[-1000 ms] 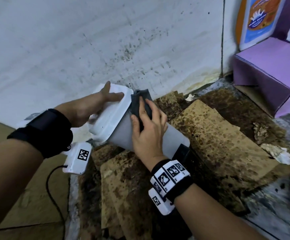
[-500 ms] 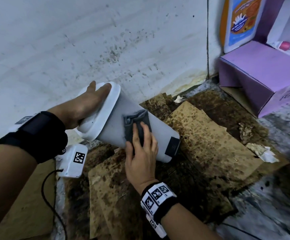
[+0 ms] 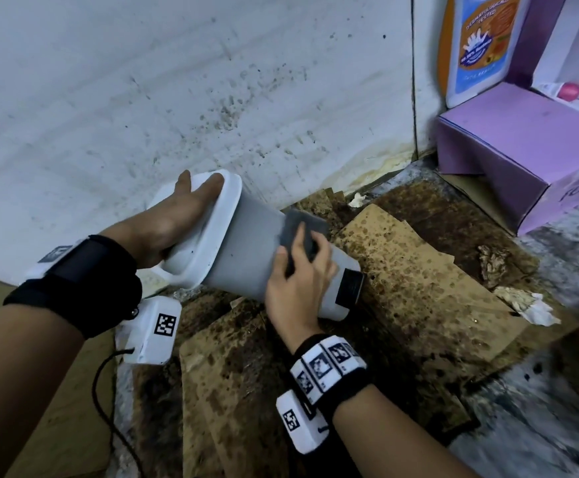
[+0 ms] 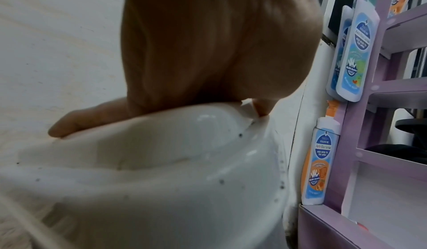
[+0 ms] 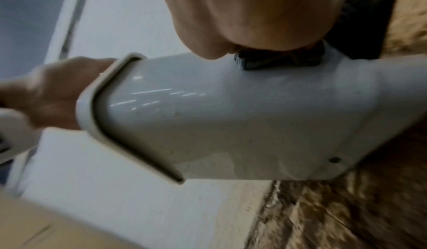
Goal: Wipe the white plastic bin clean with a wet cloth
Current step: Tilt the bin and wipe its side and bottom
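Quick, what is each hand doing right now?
Left hand: open, fingers straight, steadying the bin at its rim.
Right hand: open, pressing the cloth on the bin.

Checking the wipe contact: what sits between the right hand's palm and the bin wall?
The dark folded cloth, pressed flat by the right hand against the white bin; the head and right wrist views both show it.

dim indoor light, blurred wrist views, wide-angle edge warp
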